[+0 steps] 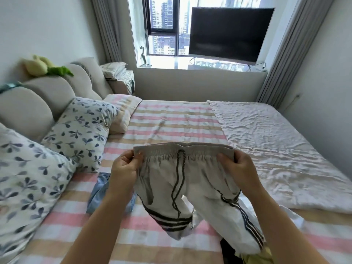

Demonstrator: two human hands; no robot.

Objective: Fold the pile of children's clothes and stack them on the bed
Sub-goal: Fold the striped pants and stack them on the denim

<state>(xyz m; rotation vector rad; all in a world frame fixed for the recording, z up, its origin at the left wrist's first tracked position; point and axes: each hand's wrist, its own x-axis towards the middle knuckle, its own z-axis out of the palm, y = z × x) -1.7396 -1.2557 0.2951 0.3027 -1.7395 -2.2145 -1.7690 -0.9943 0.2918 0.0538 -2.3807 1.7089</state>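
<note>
Two hands hold one pair of pale shorts (182, 180) up above the bed (171, 119), near its near edge. Your left hand (124, 168) pinches the left end of the elastic waistband, thumb on the front and fingers clamped behind the cloth. Your right hand (239, 168) grips the right end the same way, so the waistband is stretched flat between them. A dark drawstring (179, 180) hangs down the middle of the front. Both legs drop toward you, each trimmed with dark stripes at the hem, and the right leg trails onto a heap of other clothes (245, 252) at the near edge of the bed. Just behind your left forearm lies a blue garment (99, 191), crumpled on the pink and tan checked sheet. Along the left edge of the bed, leaf-print pillows (76, 126) lean against a padded grey headboard (47, 96), and a plush toy (40, 66) sits on top of it. A pale wrinkled quilt (276, 145) covers the right side of the bed. Past the far edge, a dark screen (228, 33) stands on the window ledge.
</note>
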